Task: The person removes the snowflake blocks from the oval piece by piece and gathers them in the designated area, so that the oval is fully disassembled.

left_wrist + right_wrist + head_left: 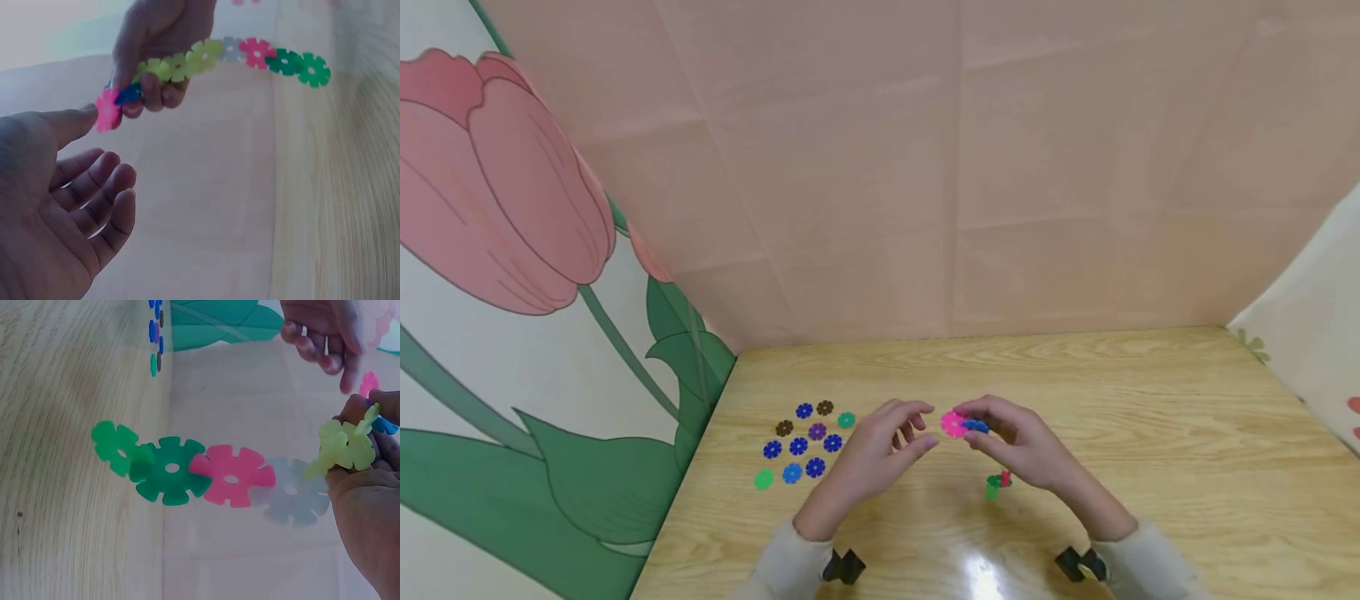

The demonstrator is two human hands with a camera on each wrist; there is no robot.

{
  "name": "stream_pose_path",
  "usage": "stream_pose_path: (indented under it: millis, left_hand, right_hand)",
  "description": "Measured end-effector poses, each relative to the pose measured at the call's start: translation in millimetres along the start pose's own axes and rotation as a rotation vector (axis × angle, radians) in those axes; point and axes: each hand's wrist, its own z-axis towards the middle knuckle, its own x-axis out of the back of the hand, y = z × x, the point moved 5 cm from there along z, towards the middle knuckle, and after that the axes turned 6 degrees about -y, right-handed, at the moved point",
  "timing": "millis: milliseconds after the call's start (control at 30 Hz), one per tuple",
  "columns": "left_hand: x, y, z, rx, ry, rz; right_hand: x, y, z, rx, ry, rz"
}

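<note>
My right hand [1021, 440] pinches a chain of interlocking snowflake discs near its blue disc [976, 426]. A pink disc [953, 424] at the chain's end points toward my left hand [883, 442]. That hand is held with fingers apart and loosely bent; in the left wrist view its thumb tip [89, 112] overlaps the pink disc's edge. From the right hand's grip the chain hangs away through yellow discs [204, 56], a clear disc [292, 490], another pink disc [232, 476], a dark green disc [170, 470] and a lighter green end disc [114, 447].
Loose discs in blue, brown, purple and green lie spread on the wooden table [1150, 417] at the left, including a purple disc [817, 431] and a light green disc [763, 479]. A pink cloth backdrop [850, 208] rises behind the table, with a tulip-printed panel [535, 192] at left.
</note>
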Motion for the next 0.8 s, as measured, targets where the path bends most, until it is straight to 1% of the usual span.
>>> stream_pose_path:
  millis: [133,300,400,533,600,667,800]
  left_hand:
    - [-5.1,5.4,5.8,0.006,-0.011,-0.009]
    - [-7.5,10.0,9.9,0.023,-0.021,-0.014]
    - [-7.0,13.0,11.4,0.027,-0.017,0.000]
    - [-5.5,17.4,12.0,0.024,-0.007,0.030]
    - [-5.1,18.9,12.2,0.020,-0.002,0.042]
    - [-5.1,19.3,12.5,0.012,0.004,0.051]
    - [-6.0,19.2,12.9,-0.018,0.005,0.081]
  right_hand:
    - [-1.5,-1.4,1.2,0.013,-0.001,0.009]
    - [-2.8,-1.7,2.5,0.021,0.004,0.027]
    - [-2.4,-0.6,2.2,-0.014,0.008,0.032]
    - [-1.1,2.4,0.9,-0.108,0.009,0.017]
    - [-0.7,4.1,0.6,-0.140,0.002,0.008]
    - [-0.5,5.0,0.6,-0.149,-0.008,-0.004]
    - [-0.5,3.7,1.3,-0.112,-0.024,-0.019]
